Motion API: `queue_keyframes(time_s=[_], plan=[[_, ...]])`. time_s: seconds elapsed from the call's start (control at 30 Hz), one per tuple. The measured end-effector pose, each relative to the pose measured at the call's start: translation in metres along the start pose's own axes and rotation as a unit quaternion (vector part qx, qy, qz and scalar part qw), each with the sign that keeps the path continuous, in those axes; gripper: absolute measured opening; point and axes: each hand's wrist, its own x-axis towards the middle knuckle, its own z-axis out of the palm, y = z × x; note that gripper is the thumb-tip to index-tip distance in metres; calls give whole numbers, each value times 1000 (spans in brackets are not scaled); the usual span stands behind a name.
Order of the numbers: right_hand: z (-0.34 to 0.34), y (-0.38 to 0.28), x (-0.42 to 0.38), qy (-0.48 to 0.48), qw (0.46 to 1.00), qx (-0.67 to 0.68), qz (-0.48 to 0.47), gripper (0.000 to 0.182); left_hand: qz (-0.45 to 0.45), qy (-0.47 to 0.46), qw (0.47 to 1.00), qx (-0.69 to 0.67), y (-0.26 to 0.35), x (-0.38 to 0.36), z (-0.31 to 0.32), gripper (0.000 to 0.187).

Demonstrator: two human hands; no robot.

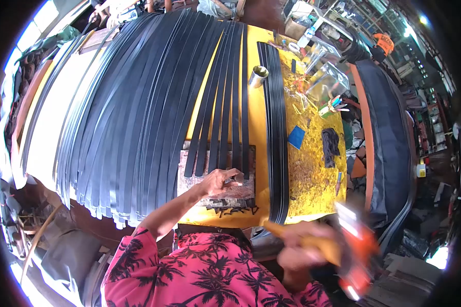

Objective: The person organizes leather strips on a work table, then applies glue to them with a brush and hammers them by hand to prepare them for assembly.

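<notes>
My left hand (219,182) is closed around a short metal punch (237,178), seen nearly end-on, whose lower part is hidden. It rests at the ends of several black straps (224,123) laid on a worn block (189,188). Black offcuts (230,210) lie along the block's near edge. At the lower right, my right hand (305,245) grips the yellow handle of a hammer (361,250). The hammer's orange-red head and the hand are smeared by motion, well apart from the punch.
A wide spread of black straps (123,112) covers the table's left side. To the right lie a strap stack (275,138), a metal cup (259,75), a blue piece (296,137), a dark cloth (330,147) and clear boxes (329,81). Another person (383,45) is at the back right.
</notes>
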Motion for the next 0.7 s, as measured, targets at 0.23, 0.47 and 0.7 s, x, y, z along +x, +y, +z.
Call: queue_keyframes(time_s=[0.23,0.47,0.7], plan=[[13,96,-51,-144,847,-388,334,41,42,36,995,85,-9,-9,9,35],[-14,120,-86,-81,820,-357,440,46,-86,-15,995,-57,16,27,8,34],[-23,154,-120,-79,829,-352,428,50,-73,-69,995,-7,38,35,13,27]])
